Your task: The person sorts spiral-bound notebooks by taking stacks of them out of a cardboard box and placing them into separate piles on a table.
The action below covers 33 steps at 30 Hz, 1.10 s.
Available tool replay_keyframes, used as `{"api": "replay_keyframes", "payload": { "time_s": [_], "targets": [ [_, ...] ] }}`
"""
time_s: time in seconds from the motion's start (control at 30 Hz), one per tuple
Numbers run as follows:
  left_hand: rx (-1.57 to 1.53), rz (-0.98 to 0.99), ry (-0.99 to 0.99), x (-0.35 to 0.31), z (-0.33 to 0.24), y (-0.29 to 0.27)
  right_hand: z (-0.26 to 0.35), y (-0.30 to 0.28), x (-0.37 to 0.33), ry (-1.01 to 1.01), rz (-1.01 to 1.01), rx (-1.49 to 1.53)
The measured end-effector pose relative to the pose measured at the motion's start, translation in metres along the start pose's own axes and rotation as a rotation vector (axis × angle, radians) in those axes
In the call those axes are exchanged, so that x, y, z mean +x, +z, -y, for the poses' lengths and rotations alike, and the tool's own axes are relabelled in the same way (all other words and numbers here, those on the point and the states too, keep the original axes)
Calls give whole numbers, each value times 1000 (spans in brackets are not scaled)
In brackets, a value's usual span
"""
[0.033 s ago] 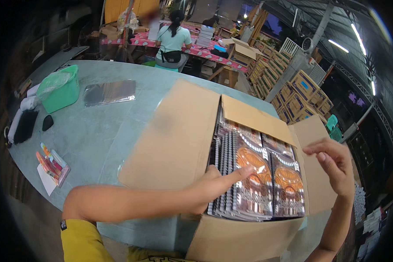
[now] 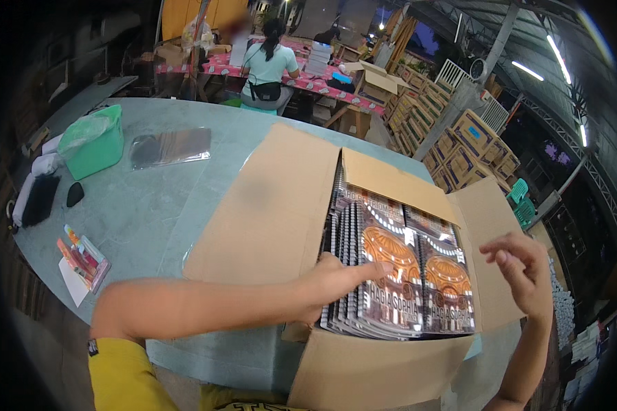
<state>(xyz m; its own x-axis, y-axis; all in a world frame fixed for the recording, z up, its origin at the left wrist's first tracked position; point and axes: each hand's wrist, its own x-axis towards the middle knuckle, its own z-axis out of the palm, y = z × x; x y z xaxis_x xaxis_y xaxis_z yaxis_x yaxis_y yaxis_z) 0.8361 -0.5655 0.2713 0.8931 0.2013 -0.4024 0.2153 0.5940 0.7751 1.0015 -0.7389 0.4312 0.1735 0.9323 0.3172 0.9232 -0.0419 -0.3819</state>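
Note:
An open cardboard box in front of me holds several stacks of spiral notebooks with glossy brown and orange covers. My left hand reaches across to the near-left stack. Its thumb lies stretched over the top cover, while the other fingers are wrapped down by the black spiral bindings, partly hidden. Above the right flap my right hand hovers with fingers loosely bent and thumb apart, holding nothing. The far flap leans over the back notebooks, and the wide left flap spreads across the table.
On the grey-green table are a green bin, clear plastic sheets, a black mouse-shaped object and a small holder of markers. Farther off, a person sits at a pink-covered table. Stacked cartons stand at right.
My right hand's fingers have curled in a little and the hand sits slightly lower. My left hand keeps its place on the notebook stack; the whole view has shifted slightly.

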Motion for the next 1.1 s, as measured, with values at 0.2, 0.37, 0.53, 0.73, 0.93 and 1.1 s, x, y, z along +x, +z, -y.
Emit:
{"api": "replay_keyframes", "payload": {
  "time_s": [0.2, 0.37, 0.53, 0.73, 0.93, 1.1],
  "targets": [
    [24, -78, 97, -11, -6, 35, 5, -31, -87, 148, -175, -100],
    [2, -112, 219, -19, 2, 29, -4, -25, -100, 196, -142, -111],
    [-267, 49, 216, -49, -11, 9, -20, -27, -108, 293, -127, -15],
    [-404, 39, 609, -112, -36, -24, -35, 25, -68, 473, 90, 502],
    [-317, -90, 686, -155, -39, -56, 5, 125, 13, 475, 418, 1450],
    [64, -112, 783, -155, -36, -36, 38, 137, 25, 494, 391, 1654]
  ]
}}
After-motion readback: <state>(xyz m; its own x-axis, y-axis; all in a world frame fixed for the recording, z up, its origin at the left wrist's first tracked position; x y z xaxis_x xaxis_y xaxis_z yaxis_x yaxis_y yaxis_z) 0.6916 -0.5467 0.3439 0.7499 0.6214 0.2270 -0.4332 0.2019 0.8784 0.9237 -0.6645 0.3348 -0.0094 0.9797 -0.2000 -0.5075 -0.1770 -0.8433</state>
